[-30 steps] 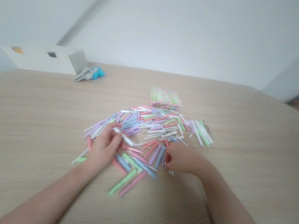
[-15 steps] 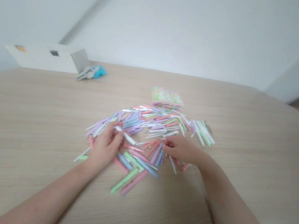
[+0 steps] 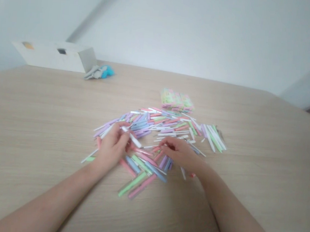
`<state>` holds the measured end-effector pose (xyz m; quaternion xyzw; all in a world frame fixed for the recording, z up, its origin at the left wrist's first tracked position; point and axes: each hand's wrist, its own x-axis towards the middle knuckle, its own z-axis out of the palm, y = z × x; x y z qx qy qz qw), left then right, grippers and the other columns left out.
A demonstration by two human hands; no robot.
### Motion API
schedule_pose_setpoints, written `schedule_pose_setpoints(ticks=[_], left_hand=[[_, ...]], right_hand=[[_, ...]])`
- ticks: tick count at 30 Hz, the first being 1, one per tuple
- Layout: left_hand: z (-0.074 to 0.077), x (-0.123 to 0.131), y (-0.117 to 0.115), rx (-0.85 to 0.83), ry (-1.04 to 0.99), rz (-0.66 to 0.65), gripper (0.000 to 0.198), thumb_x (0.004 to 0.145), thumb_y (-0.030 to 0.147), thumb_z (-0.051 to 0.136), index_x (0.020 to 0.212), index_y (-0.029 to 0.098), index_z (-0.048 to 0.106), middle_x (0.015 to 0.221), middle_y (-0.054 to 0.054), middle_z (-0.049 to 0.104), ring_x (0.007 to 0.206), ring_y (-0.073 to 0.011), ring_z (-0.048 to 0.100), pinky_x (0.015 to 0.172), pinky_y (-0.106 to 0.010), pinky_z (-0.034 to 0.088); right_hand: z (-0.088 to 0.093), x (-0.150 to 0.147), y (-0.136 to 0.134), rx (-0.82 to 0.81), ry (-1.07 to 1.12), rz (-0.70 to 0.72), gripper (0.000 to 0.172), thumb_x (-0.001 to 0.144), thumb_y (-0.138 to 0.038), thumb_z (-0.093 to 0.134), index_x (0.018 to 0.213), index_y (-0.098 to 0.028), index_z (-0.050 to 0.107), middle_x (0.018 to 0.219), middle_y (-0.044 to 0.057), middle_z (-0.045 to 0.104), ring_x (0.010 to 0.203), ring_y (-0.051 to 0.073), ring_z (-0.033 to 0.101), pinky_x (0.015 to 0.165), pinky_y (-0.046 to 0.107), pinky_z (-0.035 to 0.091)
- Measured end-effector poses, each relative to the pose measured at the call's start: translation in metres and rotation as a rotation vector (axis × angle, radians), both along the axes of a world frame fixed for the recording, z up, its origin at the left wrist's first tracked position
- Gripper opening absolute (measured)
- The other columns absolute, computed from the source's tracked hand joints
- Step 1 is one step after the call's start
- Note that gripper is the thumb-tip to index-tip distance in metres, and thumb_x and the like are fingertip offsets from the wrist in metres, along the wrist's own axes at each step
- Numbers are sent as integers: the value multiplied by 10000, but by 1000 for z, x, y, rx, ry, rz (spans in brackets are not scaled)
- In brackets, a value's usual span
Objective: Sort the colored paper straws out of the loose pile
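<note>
My left hand (image 3: 113,145) is closed around a white pen (image 3: 132,137), which points down and to the right over the pile. Many slim pens (image 3: 167,130) in white, pink, green, blue and purple lie spread below and behind both hands, some with a clear, shiny covering. My right hand (image 3: 177,151) is low over the pile's middle, fingers curled together beside a thin white stick (image 3: 149,147) and some red pens; what is between its fingertips is hidden. Another white and blue pen (image 3: 197,149) shows just behind this hand.
Behind the pens stands a stack of green and pink packets (image 3: 176,100). A row of white and green pens (image 3: 215,138) lies at the right. On the far left are a white box (image 3: 54,58) and a grey and blue cloth-like bundle (image 3: 99,72), against the wall.
My right hand has moved left across the pile, uncovering a white and blue pen behind it. My left hand keeps the white pen. The whole view has shifted slightly.
</note>
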<state>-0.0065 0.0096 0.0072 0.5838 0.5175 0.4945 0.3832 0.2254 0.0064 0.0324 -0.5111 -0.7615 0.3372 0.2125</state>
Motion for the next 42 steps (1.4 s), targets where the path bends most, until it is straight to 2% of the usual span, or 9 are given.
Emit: schedule_pose_setpoints(ticks=[3,8,15,23,31,37,40,42], left_hand=[[0,0,1,5,0,9,293,855,296,454,1128,191,469,538,54,542,464,-132,541,448,-218,430],[-1,-2,3,-3,-7,40,258,856,285,454,1101,207,483,568,39,548,529,-156,577,444,-218,413],[-2,-3,4,-9,-13,46,249,858,280,453,1093,205,486,593,34,558,531,-153,573,467,-229,424],[-4,-2,5,-6,-19,40,233,865,314,459,1070,206,484,610,32,570,533,-148,580,445,-214,410],[2,2,-1,-25,-36,-50,232,879,372,461,1044,209,464,539,48,548,417,-122,495,391,-200,375],[0,0,0,-21,9,-64,206,878,389,470,987,215,484,472,71,493,366,-97,420,368,-170,314],[1,1,-1,-28,-8,-129,188,871,376,486,963,212,486,482,72,478,373,-91,416,364,-163,301],[3,2,-3,-50,-9,-205,193,866,368,494,970,206,506,493,68,472,383,-91,421,358,-163,299]], right_hand=[[-6,-8,-3,77,-131,122,220,839,-224,483,889,-176,692,788,17,673,732,139,585,659,234,403],[-12,-9,-3,122,-291,147,261,853,-222,490,1038,-207,673,1008,54,697,938,180,606,811,274,398],[-12,-8,-1,141,-343,107,239,866,-255,477,1017,-221,660,985,39,696,906,165,613,771,246,398],[-7,-24,1,148,-499,124,244,849,-302,477,988,-214,657,945,59,699,907,194,616,744,269,395],[5,-44,6,161,-698,174,264,833,-224,447,909,-129,681,905,152,699,879,253,641,731,306,440],[3,-49,15,192,-649,171,234,801,-189,474,818,-91,685,862,186,693,851,256,640,744,310,439],[3,-45,12,188,-554,117,244,837,-241,445,848,-133,664,807,101,690,782,194,631,675,263,438],[4,-41,6,77,-324,63,244,857,-287,429,856,-162,638,682,22,647,642,135,599,568,216,417]])
